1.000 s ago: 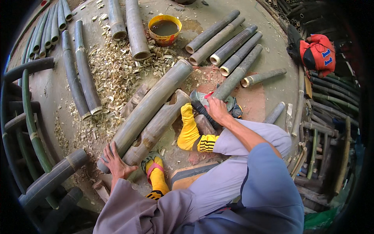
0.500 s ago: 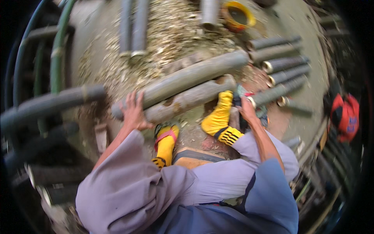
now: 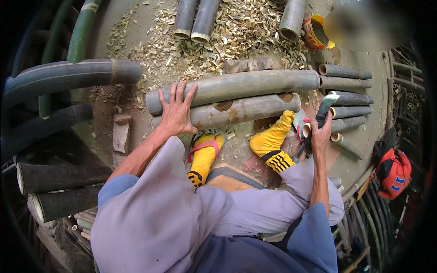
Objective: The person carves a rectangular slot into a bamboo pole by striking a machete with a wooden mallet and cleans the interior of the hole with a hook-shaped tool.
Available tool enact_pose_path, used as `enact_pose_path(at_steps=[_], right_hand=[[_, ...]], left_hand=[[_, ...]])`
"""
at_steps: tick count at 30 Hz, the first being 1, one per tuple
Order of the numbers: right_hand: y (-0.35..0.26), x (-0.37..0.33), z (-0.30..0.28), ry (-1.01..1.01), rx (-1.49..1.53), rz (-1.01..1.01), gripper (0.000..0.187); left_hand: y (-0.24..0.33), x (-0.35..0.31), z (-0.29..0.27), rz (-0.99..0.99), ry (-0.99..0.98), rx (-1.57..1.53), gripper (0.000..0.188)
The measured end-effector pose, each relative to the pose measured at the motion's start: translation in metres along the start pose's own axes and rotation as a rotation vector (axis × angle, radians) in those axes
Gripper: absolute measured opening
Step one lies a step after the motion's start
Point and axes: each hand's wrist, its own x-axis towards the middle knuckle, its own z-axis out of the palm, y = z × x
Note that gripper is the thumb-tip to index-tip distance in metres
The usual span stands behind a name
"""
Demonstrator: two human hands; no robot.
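Observation:
My left hand (image 3: pixel 176 111) lies with fingers spread on the left part of a thick grey-green bamboo pole (image 3: pixel 250 85). Its palm and thumb reach over a second bamboo pole (image 3: pixel 255 108), which lies alongside on the near side and has two holes cut in its upper face. My right hand (image 3: pixel 320 135), right of the poles, is wrapped round a dark tool with a pale end (image 3: pixel 325 108); its exact kind is unclear. My right foot, in a yellow sock (image 3: pixel 273 136), touches the near pole's right end. The other foot wears a sandal with a pink strap.
Several short bamboo lengths (image 3: pixel 346 83) lie at the right, near a red cap (image 3: pixel 393 173). Wood chips (image 3: pixel 182 54) cover the far ground, with a yellow-red container (image 3: pixel 315 32) beyond. Large bamboo poles (image 3: pixel 91 75) jut in from the left. A wooden block (image 3: pixel 121 134) lies nearby.
My right hand has come up from low beside the right foot with the dark tool now showing in it. My left hand stays on the poles. The whole view has shifted and turned.

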Motion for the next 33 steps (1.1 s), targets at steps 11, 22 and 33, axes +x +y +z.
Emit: enact_pose_path(at_steps=[11,22,33], right_hand=[[-0.130,-0.097,0.140,-0.705,0.220,-0.043,0.051],[-0.120,-0.094,0.166,-0.699,0.044,-0.138,0.046],[-0.119,-0.091,0.169,-0.725,0.025,-0.168,0.043]], left_hand=[[-0.005,-0.001,-0.001,-0.004,-0.006,-0.040,0.141],[-0.007,0.000,0.001,-0.008,0.003,-0.035,0.141],[-0.008,-0.001,0.002,-0.008,0.007,-0.062,0.141]])
